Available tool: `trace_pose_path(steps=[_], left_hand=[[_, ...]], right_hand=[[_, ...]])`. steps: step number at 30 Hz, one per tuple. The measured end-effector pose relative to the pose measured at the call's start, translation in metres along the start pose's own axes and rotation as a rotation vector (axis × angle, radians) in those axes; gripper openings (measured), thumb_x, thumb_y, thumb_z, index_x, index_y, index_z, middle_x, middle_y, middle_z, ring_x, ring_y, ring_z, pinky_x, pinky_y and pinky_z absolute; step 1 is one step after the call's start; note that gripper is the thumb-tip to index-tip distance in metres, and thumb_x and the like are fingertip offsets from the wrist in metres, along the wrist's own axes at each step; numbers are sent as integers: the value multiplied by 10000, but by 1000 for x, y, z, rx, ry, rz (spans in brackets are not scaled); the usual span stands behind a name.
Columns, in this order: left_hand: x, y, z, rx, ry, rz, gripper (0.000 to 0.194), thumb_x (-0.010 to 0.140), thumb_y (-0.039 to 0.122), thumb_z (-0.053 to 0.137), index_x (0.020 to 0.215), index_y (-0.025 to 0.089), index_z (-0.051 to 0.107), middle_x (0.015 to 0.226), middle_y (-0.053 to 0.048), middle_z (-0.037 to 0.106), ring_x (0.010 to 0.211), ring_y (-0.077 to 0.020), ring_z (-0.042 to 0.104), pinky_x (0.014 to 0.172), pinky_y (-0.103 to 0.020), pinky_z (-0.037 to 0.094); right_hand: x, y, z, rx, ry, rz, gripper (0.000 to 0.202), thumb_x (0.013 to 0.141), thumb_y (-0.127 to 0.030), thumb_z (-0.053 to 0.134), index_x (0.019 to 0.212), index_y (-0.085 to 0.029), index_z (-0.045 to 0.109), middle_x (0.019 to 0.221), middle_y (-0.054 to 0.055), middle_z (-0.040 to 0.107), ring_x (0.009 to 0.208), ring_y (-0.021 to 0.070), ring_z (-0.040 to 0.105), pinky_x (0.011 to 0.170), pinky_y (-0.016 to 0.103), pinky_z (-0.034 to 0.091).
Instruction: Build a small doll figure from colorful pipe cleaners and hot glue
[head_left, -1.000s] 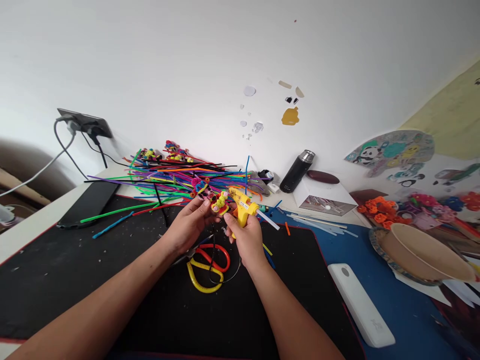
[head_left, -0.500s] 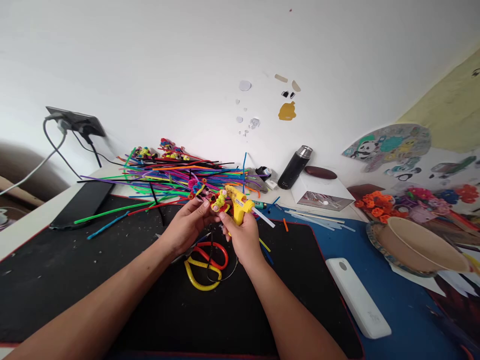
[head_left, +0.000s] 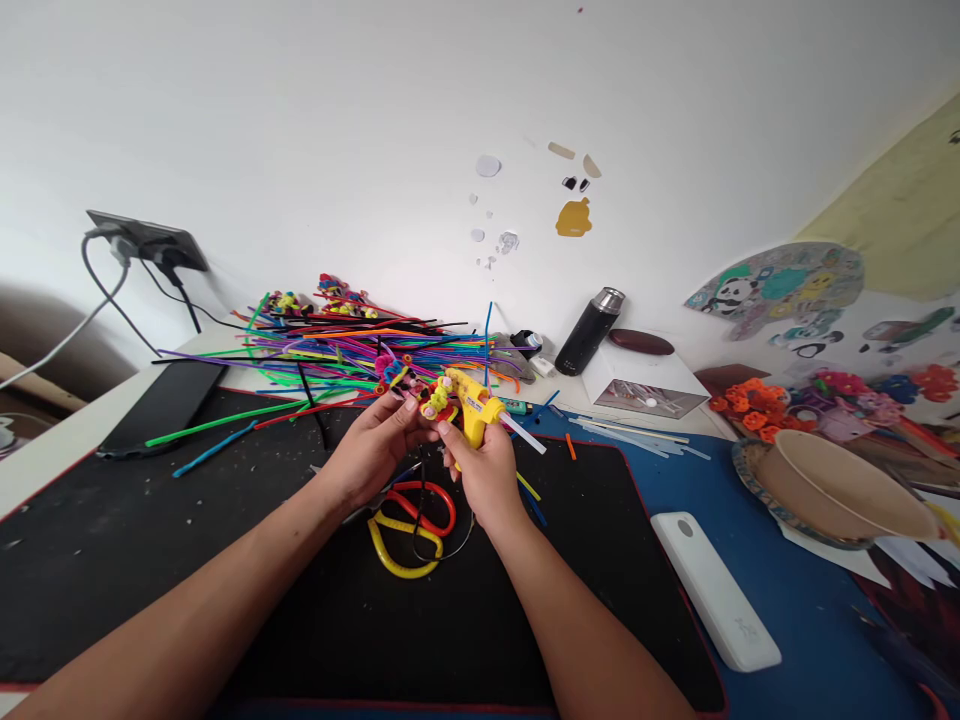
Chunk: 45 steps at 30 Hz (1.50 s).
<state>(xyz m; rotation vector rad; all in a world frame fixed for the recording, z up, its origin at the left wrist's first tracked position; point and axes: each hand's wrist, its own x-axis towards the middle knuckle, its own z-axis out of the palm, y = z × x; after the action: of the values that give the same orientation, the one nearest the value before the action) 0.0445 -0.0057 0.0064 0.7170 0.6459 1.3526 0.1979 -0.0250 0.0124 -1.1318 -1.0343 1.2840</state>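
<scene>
My left hand [head_left: 375, 445] pinches a small multicoloured pipe-cleaner figure [head_left: 397, 378] between thumb and fingers. Yellow and red fuzzy pieces [head_left: 437, 400] sit at its right side, close to my right thumb; whether they are one piece with the figure I cannot tell. In my right hand [head_left: 484, 460] is a yellow hot glue gun [head_left: 474, 405], its fingers wrapped round the handle. A translucent glue stick [head_left: 531, 440] pokes out of the gun's rear. Below both hands lie scissors with one red and one yellow handle loop [head_left: 409, 573]; their blades are partly hidden by my left hand.
A heap of coloured pipe cleaners [head_left: 352, 350] lies along the wall, with finished figures [head_left: 341, 295] behind. To the right are a black thermos [head_left: 590, 332], a white box [head_left: 637, 380], spare glue sticks [head_left: 630, 435], a white power bank [head_left: 716, 590] and a beige bowl [head_left: 847, 490].
Both hands hold the same things in nearly the same place. The view has shifted very slightly.
</scene>
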Motion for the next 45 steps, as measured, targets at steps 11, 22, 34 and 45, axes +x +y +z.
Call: trace_pose_path(steps=[11, 22, 34, 45], left_hand=[[1, 3, 2, 26, 21, 27, 401, 707, 451, 1026, 880, 178, 788, 880, -65, 806, 798, -221, 779, 757, -351, 666], [1, 2, 2, 48, -2, 42, 391, 733, 452, 1010, 902, 177, 791, 890, -76, 810, 807, -225, 778, 758, -350, 663], [1, 4, 3, 33, 15, 30, 388, 717, 440, 1021, 875, 174, 788, 861, -61, 786, 777, -200, 748, 748, -334, 651], [1, 3, 0, 72, 34, 40, 379, 746, 450, 996, 899, 168, 794, 921, -81, 787, 826, -213, 730, 758, -337, 630]], right_hand=[[2, 0, -1, 53, 34, -24, 479, 759, -554, 878, 987, -197, 655, 609, -59, 598, 492, 111, 533, 405, 200, 390], [0, -2, -1, 44, 24, -29, 449, 766, -539, 874, 959, -216, 631, 597, -63, 590, 469, 111, 512, 409, 210, 384], [0, 1, -2, 57, 1, -37, 482, 805, -611, 858, 939, -205, 636, 557, -64, 579, 465, 102, 494, 423, 201, 382], [0, 2, -2, 86, -6, -37, 523, 813, -633, 858, 1013, -185, 678, 604, -52, 597, 481, 100, 501, 419, 201, 378]])
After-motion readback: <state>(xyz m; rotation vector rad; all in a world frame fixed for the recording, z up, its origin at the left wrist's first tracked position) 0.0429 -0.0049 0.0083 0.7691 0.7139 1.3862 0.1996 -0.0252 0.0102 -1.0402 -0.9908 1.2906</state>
